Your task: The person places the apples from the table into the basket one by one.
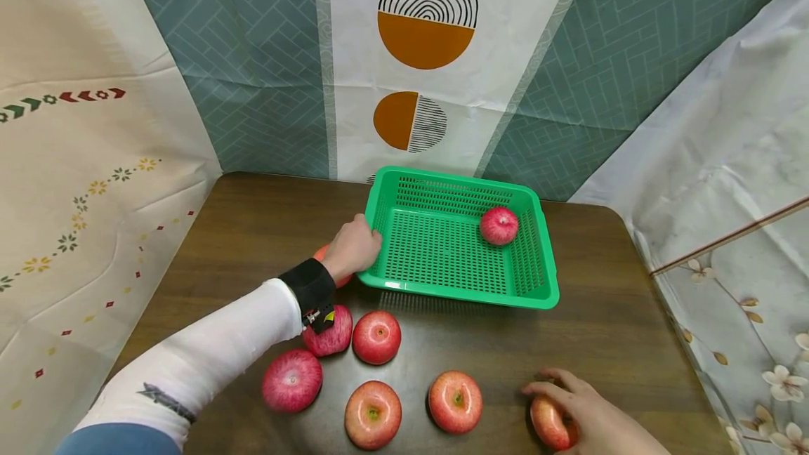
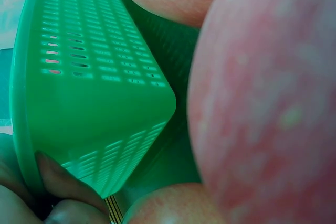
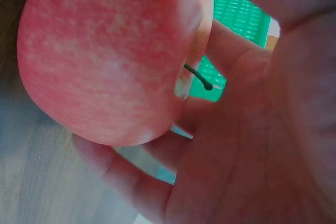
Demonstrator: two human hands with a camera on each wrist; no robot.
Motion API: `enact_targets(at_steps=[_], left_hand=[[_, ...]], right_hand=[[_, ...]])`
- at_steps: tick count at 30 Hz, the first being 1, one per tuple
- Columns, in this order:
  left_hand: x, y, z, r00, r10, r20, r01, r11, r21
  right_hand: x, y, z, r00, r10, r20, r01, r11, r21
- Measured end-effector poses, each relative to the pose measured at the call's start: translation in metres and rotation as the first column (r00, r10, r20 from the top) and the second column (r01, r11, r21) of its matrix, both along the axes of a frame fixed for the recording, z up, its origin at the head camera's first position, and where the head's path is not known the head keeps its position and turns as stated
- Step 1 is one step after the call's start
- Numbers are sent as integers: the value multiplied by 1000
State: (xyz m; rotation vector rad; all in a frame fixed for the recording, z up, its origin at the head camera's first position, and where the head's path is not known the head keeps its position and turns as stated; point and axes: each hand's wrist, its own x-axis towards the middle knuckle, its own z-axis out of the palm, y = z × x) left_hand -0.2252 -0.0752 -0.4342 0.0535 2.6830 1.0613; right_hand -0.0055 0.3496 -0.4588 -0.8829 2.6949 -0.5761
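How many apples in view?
8 apples: one inside the green basket, five in front of it, one partly behind the left grip, one at the right grip. The left arm may hide more.

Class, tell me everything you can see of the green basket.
The green basket looks plastic: rectangular, with slotted walls, a perforated floor and a smooth rim. It sits open side up, slightly angled, towards the far side of the table. One red apple lies inside near its right wall; the left hand grips its left rim.

Patterned cloths [image 1: 265, 55] behind and beside a wooden table [image 1: 600, 343] suggest a curtained-off booth.
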Motion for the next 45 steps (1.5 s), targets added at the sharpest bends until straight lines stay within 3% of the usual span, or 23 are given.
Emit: enact_targets(at_steps=[6,13,21,28,32,35,40,45], left_hand=[[0,0,1,1000,4,-11,-4,1000,-16],[0,0,2,1000,6,-11,-6,1000,-18],[0,3,3,1000,5,-8,-5,1000,-25],[-1,3,2,1000,3,-5,-3,1000,-13],[-1,2,1,1000,2,-6,-2,1000,-9],[0,1,1,1000,3,-4,-3,1000,0],[0,1,0,1000,-1,-5,1,1000,-2],[0,1,-1,1000,3,-5,-3,1000,-2]], right_hand=[[1,2,-7,998,24,-60,-26,999,-37],[0,3,-7,1000,2,31,-1,999,-38],[1,1,-5,1000,-11,-11,11,1000,-13],[-1,-4,8,990,-101,98,98,994,44],[-5,-8,20,983,-151,100,144,987,76],[-9,-11,29,985,-155,71,150,985,80],[-16,-16,42,994,-96,-44,98,994,47],[-24,-23,57,989,-65,-131,71,997,36]])
